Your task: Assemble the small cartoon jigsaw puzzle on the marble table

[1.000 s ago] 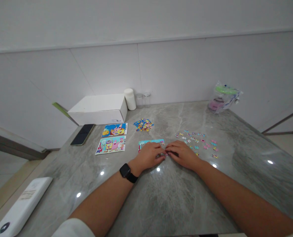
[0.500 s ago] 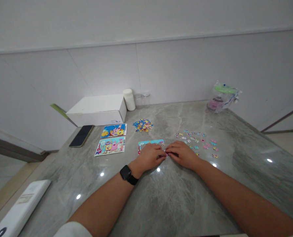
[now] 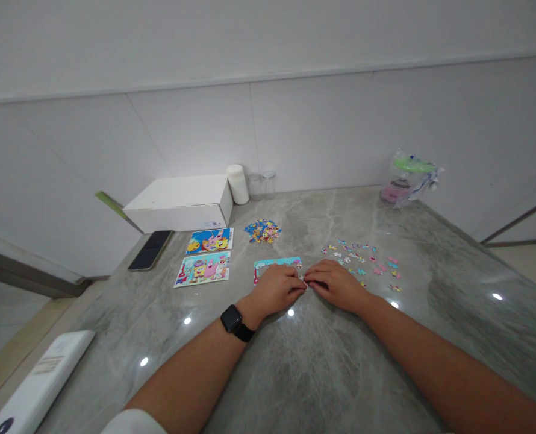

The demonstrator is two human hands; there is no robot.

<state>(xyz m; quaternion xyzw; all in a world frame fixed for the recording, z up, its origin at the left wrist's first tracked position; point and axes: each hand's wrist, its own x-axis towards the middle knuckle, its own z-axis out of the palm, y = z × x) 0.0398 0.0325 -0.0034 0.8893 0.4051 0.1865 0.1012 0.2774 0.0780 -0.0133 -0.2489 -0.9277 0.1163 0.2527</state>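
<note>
My left hand [image 3: 277, 290], with a black watch on its wrist, rests over the lower part of a partly assembled jigsaw puzzle [image 3: 270, 263]. Its fingertips are closed at the puzzle's right side. Opposite it, my right hand [image 3: 338, 284] has its thumb and fingers pinched together, almost touching the left fingertips. A small jigsaw piece shows only partly between the two sets of fingertips. Loose jigsaw pieces [image 3: 379, 270] lie spread to the right of my right hand. Two cartoon picture cards [image 3: 205, 271] lie to the left.
A heap of blue and yellow pieces [image 3: 262, 230] sits behind the puzzle. Further back stand a white box [image 3: 177, 214], a white bottle [image 3: 238, 184] and two clear containers [image 3: 268, 184]. A phone [image 3: 151, 250], a bagged cup [image 3: 406, 181] and a white device [image 3: 42, 377] are near the edges.
Both hands stay almost in place at the puzzle's right side, with only slight finger movement. The whole view has shifted a little.
</note>
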